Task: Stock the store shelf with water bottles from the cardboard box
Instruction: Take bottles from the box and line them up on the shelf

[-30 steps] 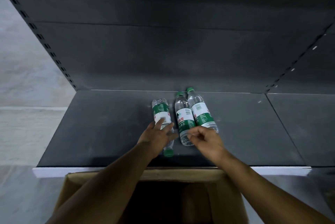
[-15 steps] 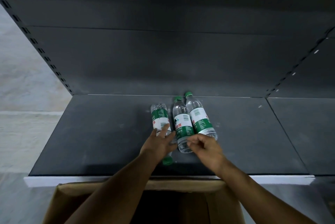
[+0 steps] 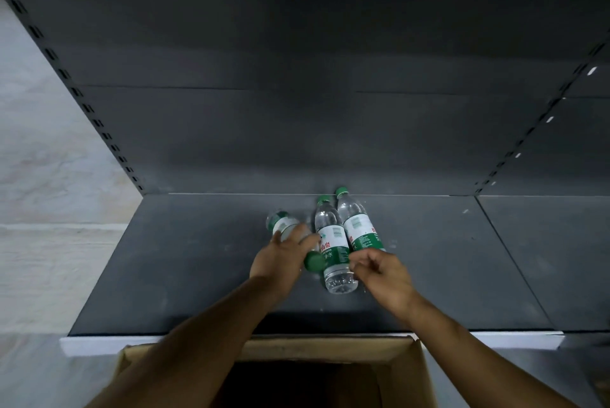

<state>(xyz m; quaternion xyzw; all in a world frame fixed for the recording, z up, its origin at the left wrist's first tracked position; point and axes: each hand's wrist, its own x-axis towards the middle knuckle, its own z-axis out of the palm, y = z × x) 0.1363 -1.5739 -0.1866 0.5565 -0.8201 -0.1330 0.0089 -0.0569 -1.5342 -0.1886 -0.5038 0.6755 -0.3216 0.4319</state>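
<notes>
Three clear water bottles with green caps and green-white labels are on the dark shelf [image 3: 171, 262]. The middle bottle [image 3: 331, 242] and the right bottle [image 3: 358, 223] lie side by side, caps toward the back panel. My left hand [image 3: 280, 259] grips the left bottle [image 3: 280, 224], which is tilted with its cap toward me. My right hand [image 3: 383, 275] hovers at the near ends of the two lying bottles, fingers curled, holding nothing. The open cardboard box [image 3: 330, 348] sits below the shelf's front edge, its inside dark.
The shelf's white front strip [image 3: 99, 343] runs just above the box. Slotted uprights [image 3: 82, 100] frame the dark back panel. A second shelf panel [image 3: 544, 259] joins on the right. Pale floor [image 3: 39, 209] lies to the left.
My left hand has closed round the left bottle and raised its capped end off the shelf. My right hand stayed by the middle bottle's base. The view tilted upward.
</notes>
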